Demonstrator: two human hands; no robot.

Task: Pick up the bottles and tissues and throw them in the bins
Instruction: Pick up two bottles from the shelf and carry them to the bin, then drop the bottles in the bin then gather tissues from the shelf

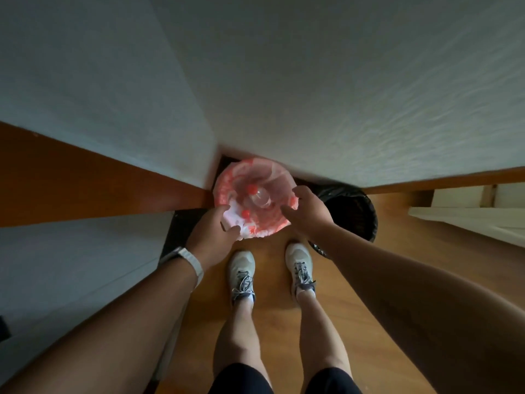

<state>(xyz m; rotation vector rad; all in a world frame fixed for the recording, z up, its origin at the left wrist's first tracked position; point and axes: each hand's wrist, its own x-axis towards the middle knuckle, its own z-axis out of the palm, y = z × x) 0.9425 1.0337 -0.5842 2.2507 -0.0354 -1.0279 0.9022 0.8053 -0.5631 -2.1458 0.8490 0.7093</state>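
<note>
Looking straight down, a person stands on a wooden floor [275,322] in pale sneakers [241,268], both arms reaching over a round bin [227,177] lined with a red-and-white plastic bag. The bin sits at the floor's edge, against a jutting corner of a white wall [341,95]. A clear plastic bottle [260,197] with a red cap lies inside it. The left hand [213,231], with a pale-strapped watch [196,268] on its wrist, pinches what looks like a crumpled white tissue [232,218] at the bin's near rim, beside a second red cap [245,214]. The right hand [306,207] hovers over the right rim, fingers loosely spread, holding nothing. A black-lined bin [355,211] stands just beside, to the right.
</note>
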